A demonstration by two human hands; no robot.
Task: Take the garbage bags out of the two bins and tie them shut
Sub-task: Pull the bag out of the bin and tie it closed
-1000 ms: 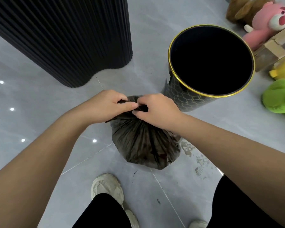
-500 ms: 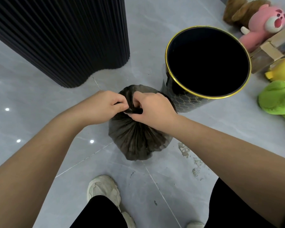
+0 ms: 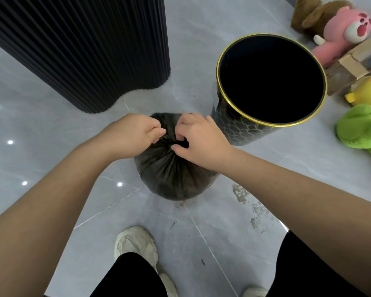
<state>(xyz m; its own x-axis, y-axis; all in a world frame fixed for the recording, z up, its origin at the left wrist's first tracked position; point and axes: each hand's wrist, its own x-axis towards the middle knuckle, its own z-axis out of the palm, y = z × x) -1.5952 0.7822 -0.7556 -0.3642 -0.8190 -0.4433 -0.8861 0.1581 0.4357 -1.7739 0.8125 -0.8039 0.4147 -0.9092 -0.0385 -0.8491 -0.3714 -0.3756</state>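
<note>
Pulls neck of garbage bag tighter than a second ago; pleats now radiating from one cinched point. Pinches a thin strand of plastic with left hand, fingers clamped on it; hooks right hand into the gather, fingers curled round the plastic. Draws hands slightly apart, against touching a moment back. Leaves bag on floor, just beside gold-rimmed bin; contact unclear. Probably closing the knot on this bag. No second bin or bag in view.
</note>
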